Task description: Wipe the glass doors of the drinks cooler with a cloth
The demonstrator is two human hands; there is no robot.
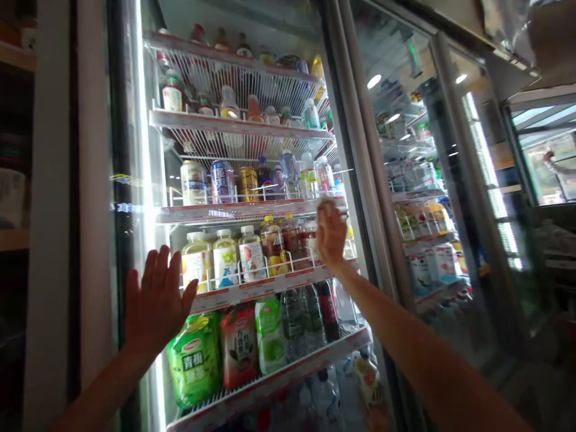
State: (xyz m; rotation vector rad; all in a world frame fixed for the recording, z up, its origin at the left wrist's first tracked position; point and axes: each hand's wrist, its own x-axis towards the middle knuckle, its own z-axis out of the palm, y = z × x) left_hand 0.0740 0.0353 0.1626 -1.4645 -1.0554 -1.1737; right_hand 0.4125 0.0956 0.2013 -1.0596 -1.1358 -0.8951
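Note:
My left hand [155, 300] is raised flat in front of the lit glass door [240, 219] of a drinks fridge, near its left edge. Its fingers are spread and nothing is in them. I cannot tell whether the palm touches the glass. Further right, my right hand [332, 237] is up at the door, before the shelf of bottled drinks. Motion smears its fingers, so any thing in them cannot be made out. Behind the glass near my left hand stand a pale tea bottle [196, 261] and a large green bottle [195, 360].
Metal door frames [366, 144] separate this door from another glass door [418, 180] on the right. Drink cans [222, 182] line a middle shelf, and a red bottle [239, 347] stands low down. Dark shelving [15, 240] is at the far left.

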